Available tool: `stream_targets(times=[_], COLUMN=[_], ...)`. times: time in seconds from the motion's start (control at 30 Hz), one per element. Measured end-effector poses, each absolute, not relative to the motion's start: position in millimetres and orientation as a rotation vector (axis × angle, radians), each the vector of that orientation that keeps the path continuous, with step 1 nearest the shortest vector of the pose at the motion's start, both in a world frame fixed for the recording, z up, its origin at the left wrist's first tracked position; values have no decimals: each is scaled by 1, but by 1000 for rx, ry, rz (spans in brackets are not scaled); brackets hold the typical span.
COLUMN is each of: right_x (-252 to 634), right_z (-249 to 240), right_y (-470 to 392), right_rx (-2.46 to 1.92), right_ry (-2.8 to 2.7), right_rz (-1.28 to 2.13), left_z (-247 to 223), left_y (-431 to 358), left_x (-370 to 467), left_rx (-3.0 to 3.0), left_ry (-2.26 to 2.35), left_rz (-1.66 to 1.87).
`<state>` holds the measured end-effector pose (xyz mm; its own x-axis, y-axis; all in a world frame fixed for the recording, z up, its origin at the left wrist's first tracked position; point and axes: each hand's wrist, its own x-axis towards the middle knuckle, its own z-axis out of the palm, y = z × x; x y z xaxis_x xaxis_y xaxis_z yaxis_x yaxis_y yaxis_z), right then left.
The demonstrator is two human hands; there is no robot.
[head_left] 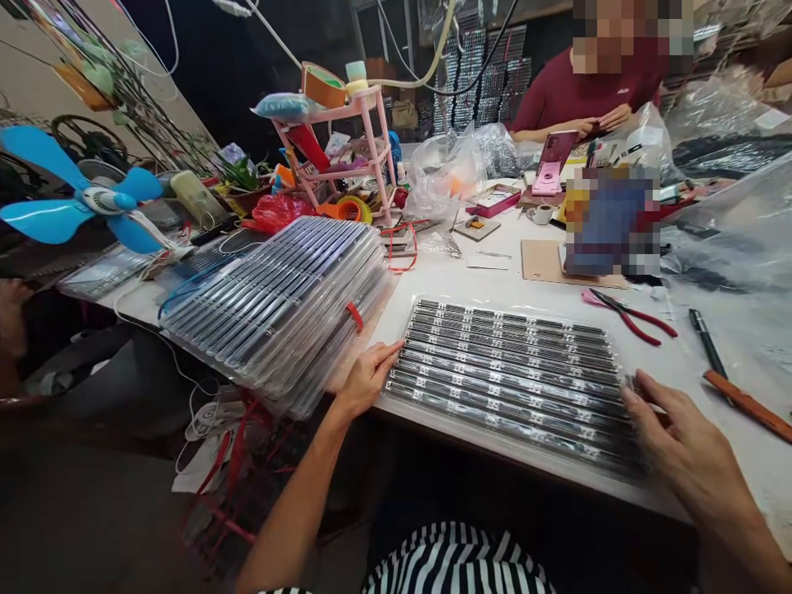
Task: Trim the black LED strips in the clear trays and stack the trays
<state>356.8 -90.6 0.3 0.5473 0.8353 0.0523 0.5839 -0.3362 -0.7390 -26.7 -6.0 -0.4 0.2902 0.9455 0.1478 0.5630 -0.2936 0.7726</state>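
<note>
In front of me on the white table lies a clear plastic tray (461,419) filled with rows of slim dark strips (495,363) with bright silvery marks. My left hand (366,378) grips its left edge, thumb and forefinger pressed together there. At the right edge, my right hand (671,425) is curled round the rim, the fingertips partly hidden. Just left of my left hand stands a stack of similar clear trays (334,330), the top one also holding slim dark strips. A red tie (355,317) shows at the stack's side.
Red-handled pliers (637,318), a black pen (709,342) and a brown strip (751,404) lie right of the tray. A blue fan (87,194) and pink rack (368,148) stand back left. Opposite sits a person in a maroon shirt (550,91), near a phone (555,157).
</note>
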Motion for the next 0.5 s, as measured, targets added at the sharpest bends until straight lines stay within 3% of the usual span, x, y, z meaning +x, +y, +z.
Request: stream_targets(times=[0.2,0.4,0.5], right_x=[357,374,371], right_z=[17,28,33], right_y=[-92,-100,-106], right_rx=[-1429,-1360,-1277], right_ry=[-680,-826,-796], right_rz=[763,856,913], left_z=[5,8,8], left_y=[-9,-10,-13], left_x=[-24,-22,-25], left_rx=[2034,2076,1911], left_ry=[1333,1318,1298], left_rz=[730,659,794])
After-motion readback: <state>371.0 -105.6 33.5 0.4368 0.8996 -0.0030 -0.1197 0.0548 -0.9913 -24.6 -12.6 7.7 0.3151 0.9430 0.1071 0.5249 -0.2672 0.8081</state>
